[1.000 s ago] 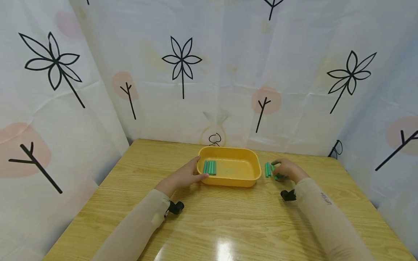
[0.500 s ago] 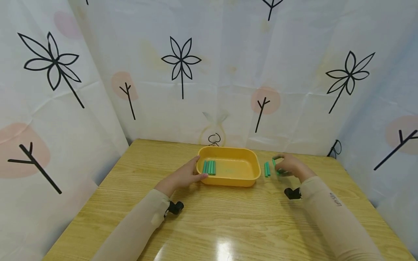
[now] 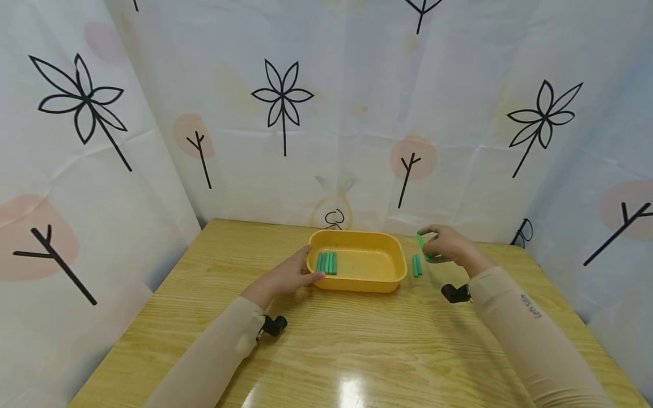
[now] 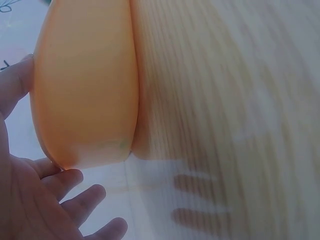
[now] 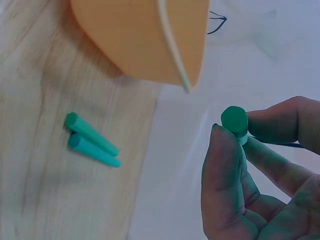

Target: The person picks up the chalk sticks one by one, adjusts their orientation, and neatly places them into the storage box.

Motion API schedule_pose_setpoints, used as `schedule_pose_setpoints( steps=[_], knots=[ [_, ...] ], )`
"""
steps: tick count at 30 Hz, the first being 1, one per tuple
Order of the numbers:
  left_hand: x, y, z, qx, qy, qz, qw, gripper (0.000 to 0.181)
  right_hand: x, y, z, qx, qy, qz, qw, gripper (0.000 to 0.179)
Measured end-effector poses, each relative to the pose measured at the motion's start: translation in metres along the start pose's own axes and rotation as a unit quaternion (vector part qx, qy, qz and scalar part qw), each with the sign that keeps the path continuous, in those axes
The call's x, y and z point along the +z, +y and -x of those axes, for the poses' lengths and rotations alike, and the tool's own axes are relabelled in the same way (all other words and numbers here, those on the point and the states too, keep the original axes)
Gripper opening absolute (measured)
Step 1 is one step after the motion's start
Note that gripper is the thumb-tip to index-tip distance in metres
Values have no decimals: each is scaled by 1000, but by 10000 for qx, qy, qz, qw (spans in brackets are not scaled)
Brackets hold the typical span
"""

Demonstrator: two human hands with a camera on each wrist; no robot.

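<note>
My left hand (image 3: 289, 273) grips the left end of a yellow plastic tray (image 3: 359, 285); in the left wrist view the thumb and index finger touch its rim, the other fingers spread beside it. Several green chalk sticks (image 3: 326, 263) lie side by side at the tray's left end. My right hand (image 3: 451, 246) holds a green chalk stick (image 5: 234, 120) above the table, right of the tray, pinched between thumb and fingertips. Green dust coats these fingers. Two more chalk sticks (image 5: 95, 140) lie together on the table below, between tray and right hand.
The wooden table (image 3: 326, 345) ends at a white patterned curtain (image 3: 347, 113) just behind the tray. Curtains also stand at the left and right. A black camera mount (image 3: 454, 293) sits on each wrist.
My right hand has lifted a chalk stick off the table, first drawing back right, then moving up and left towards the tray. My left hand has stayed at the tray.
</note>
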State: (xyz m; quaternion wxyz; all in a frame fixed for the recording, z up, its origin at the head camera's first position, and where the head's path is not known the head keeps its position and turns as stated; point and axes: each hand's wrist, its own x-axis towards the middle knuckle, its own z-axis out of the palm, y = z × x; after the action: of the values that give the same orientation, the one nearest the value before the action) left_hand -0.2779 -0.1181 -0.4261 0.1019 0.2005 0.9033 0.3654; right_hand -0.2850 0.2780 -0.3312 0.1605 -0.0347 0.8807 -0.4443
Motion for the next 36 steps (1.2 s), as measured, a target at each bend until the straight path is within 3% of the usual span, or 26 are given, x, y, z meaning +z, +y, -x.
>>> schedule_pose_setpoints(
  steps=[20, 29, 36],
  knots=[
    [1, -3, -3, -77, -18, -70, 9999, 103, 16, -51, -12, -131, 85, -183, 9997, 61],
    [1, -4, -2, -59, -1, -100, 9999, 103, 39, -63, -27, -290, -79, -625, 9976, 62],
    [0, -3, -2, -99, -11, -83, 9999, 103, 59, -67, -42, -184, -239, -931, 9952, 62]
  ],
)
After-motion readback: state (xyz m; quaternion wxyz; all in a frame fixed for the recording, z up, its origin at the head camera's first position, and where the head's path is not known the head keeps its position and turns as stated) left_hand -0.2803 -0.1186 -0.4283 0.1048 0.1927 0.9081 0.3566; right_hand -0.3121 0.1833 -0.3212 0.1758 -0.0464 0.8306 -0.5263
